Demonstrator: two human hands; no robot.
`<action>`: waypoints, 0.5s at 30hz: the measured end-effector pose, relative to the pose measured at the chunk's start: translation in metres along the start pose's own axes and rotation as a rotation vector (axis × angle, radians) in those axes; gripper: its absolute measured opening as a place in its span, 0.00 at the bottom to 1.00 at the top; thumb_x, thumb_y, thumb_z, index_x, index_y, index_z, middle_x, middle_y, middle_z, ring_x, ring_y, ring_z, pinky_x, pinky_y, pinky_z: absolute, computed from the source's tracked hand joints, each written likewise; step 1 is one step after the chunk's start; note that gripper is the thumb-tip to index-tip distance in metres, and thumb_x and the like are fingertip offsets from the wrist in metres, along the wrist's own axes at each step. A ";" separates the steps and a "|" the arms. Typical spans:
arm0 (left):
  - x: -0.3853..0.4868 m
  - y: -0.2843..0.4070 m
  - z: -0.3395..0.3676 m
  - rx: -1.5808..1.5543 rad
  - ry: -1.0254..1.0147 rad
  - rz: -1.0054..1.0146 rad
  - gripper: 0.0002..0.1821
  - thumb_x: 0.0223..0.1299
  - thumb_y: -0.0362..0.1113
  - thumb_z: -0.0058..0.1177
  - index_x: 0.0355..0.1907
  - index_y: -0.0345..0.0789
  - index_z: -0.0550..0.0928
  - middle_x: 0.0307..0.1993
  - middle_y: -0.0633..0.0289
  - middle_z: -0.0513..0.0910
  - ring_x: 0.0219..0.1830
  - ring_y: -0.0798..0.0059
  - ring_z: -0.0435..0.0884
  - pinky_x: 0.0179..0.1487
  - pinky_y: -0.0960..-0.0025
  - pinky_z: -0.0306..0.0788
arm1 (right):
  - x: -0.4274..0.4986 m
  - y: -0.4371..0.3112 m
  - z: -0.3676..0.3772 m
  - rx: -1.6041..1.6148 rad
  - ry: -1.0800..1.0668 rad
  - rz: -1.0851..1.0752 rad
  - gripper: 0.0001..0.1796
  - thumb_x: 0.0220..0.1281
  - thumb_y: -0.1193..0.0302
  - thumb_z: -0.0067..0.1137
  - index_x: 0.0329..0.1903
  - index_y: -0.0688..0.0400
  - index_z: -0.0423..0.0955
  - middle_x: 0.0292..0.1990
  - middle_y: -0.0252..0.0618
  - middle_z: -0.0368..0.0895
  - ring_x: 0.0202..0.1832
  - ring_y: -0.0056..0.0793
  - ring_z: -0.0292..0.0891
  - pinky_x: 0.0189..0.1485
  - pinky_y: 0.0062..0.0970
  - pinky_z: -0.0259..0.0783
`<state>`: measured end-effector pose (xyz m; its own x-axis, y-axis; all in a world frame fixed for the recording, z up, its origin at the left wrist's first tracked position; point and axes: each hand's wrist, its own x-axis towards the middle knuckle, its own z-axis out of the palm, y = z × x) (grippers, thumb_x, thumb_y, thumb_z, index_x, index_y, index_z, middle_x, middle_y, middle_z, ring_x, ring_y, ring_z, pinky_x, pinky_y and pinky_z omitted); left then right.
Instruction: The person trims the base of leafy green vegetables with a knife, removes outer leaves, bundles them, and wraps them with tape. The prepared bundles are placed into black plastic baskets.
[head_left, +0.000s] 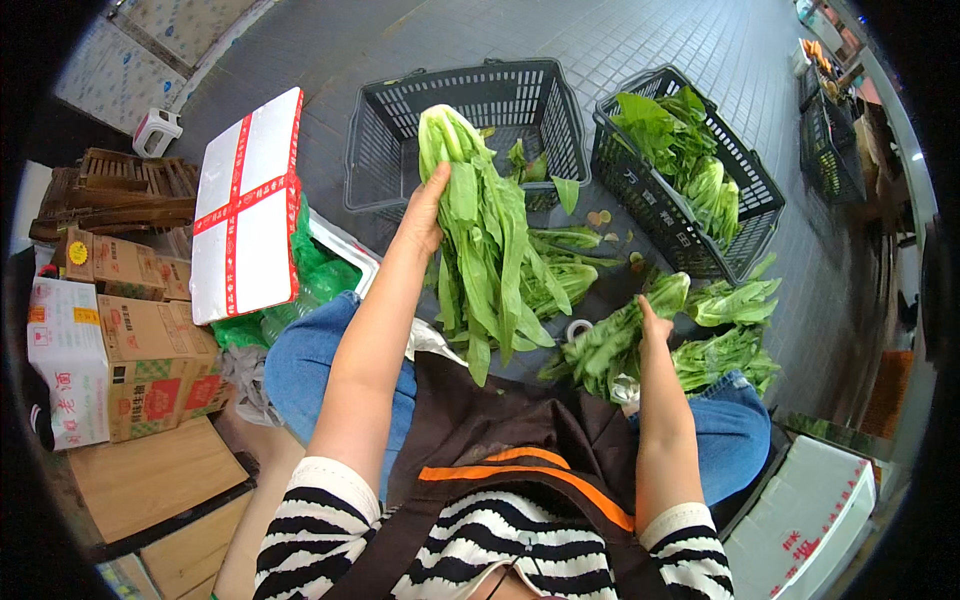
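Observation:
My left hand (429, 206) grips a long-leaf lettuce head (484, 232) near its pale cut base. Its base points up and away, and its leaves hang toward my lap, partly in front of a black plastic basket (358, 169). Lower to the right, my right hand (656, 326) is closed around a second lettuce head (611, 345), whose base points up and right. More lettuce (562, 285) lies on the floor between my hands. Other lettuce heads (724, 356) rest beyond my right hand. Some fingers of both hands are hidden.
A second black basket (660, 214) holds leafy greens (667, 131). At left, a white foam lid (259, 202) with red tape leans by green plastic bags (319, 259) and cardboard boxes (146, 352). A tape roll (579, 329) and leaf scraps (596, 219) lie on the tiles.

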<state>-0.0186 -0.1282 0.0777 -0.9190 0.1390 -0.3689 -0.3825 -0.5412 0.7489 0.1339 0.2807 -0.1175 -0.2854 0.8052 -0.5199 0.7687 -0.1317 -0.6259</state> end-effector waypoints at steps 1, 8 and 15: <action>-0.004 -0.003 -0.004 0.072 0.021 0.017 0.38 0.50 0.56 0.62 0.58 0.33 0.70 0.50 0.57 0.77 0.50 0.66 0.76 0.54 0.62 0.70 | -0.018 -0.014 0.000 -0.175 0.112 -0.090 0.50 0.34 0.54 0.76 0.59 0.68 0.62 0.54 0.51 0.71 0.53 0.44 0.70 0.54 0.41 0.68; -0.015 -0.027 0.022 0.384 -0.257 0.001 0.50 0.36 0.58 0.71 0.60 0.32 0.65 0.53 0.60 0.74 0.55 0.70 0.70 0.59 0.67 0.63 | -0.183 -0.153 0.008 0.396 -0.776 -0.736 0.29 0.53 0.63 0.66 0.53 0.66 0.67 0.38 0.44 0.80 0.40 0.26 0.77 0.44 0.26 0.72; -0.033 -0.049 0.050 0.401 -0.319 0.075 0.55 0.34 0.61 0.70 0.61 0.30 0.62 0.54 0.58 0.72 0.57 0.70 0.69 0.61 0.67 0.62 | -0.242 -0.166 0.002 0.071 -0.826 -0.756 0.23 0.49 0.74 0.67 0.47 0.63 0.68 0.29 0.32 0.76 0.31 0.17 0.71 0.31 0.20 0.67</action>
<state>0.0259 -0.0645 0.0810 -0.9047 0.3920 -0.1670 -0.2640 -0.2080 0.9418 0.0746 0.1064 0.1109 -0.9772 0.0654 -0.2021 0.2106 0.1743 -0.9619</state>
